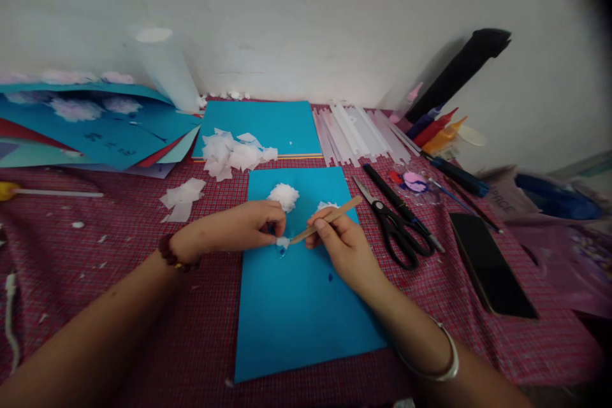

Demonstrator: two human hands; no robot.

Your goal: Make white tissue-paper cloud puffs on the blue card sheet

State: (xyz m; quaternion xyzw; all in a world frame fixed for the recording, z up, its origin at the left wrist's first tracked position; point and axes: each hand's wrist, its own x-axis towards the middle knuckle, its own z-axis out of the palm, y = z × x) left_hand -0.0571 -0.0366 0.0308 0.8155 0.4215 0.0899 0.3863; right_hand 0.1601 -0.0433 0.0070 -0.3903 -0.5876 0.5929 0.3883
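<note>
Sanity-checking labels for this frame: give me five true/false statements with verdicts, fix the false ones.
1. The right hand holds a wooden craft stick. True.
2. The left hand grips the smartphone. False: it is at a white paper piece.
3. Black-handled scissors lie right of the blue sheet. True.
4. The left wrist wears a silver bangle. False: it wears a beaded bracelet.
5. A fluffy white tuft is on the blue sheet. True.

Before you, a red checked tablecloth (201,331) is carrying a blue paper sheet (296,319), with black-handled scissors (380,208) and a smartphone (492,264) lying right.
</note>
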